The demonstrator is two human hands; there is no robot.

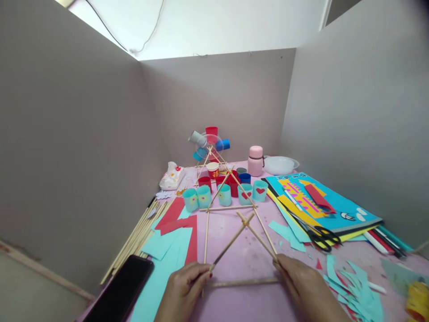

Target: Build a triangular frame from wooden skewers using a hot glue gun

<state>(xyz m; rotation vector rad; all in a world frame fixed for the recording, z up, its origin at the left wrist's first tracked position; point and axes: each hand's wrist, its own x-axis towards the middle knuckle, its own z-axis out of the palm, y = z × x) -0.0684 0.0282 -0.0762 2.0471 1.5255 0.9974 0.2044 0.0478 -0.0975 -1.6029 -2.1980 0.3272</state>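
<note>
Thin wooden sticks form a frame [232, 241] with a crossed peak near me and another crossed peak farther back. Between my left thumb and fingers is the frame's lower left corner; my left hand [187, 288] is closed on it. My right hand [303, 281] grips the lower right corner, its fingers partly hidden behind the stick. A crossbar [246, 282] runs between the two hands, and a second crossbar [231, 208] joins the far legs. Just behind the frame stand several light-blue paper cups [224, 195], some with red hearts or small flowers.
A wheel of coloured cups [210, 142] on a stick stand rises at the back, near a pink bottle [255, 161]. Left lie a phone [119, 290], loose sticks [137, 237] and red paper [177, 223]. Right are scissors [323, 237], a blue book [335, 205] and paper scraps [358, 286].
</note>
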